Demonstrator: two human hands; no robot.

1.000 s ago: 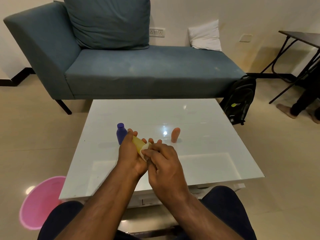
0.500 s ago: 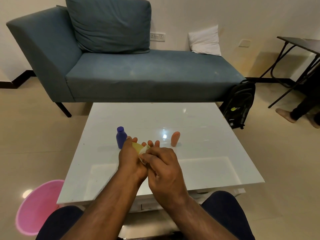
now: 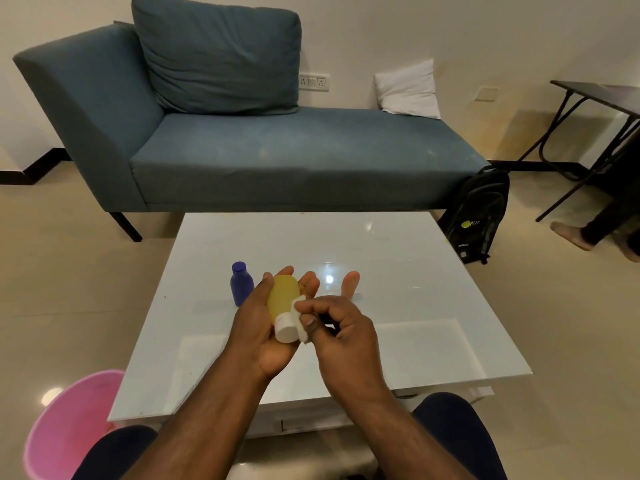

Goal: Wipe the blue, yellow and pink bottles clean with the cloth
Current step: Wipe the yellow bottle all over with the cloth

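we judge the task about midway: the yellow bottle (image 3: 282, 299) is in hand being wiped near its white cap, the blue bottle (image 3: 241, 284) stands upright on the counter (image 3: 415, 306) just left of the hands, and the pink bottle (image 3: 349, 284) stands just behind the right hand, half hidden; which of these two is already clean we cannot tell. left hand (image 3: 266, 327), as grip, is curled around the yellow bottle, cap end toward us, held above the counter. right hand (image 3: 341, 332) pinches the small white cloth (image 3: 299, 318) between thumb and fingertips, cloth touching the bottle beside the cap.
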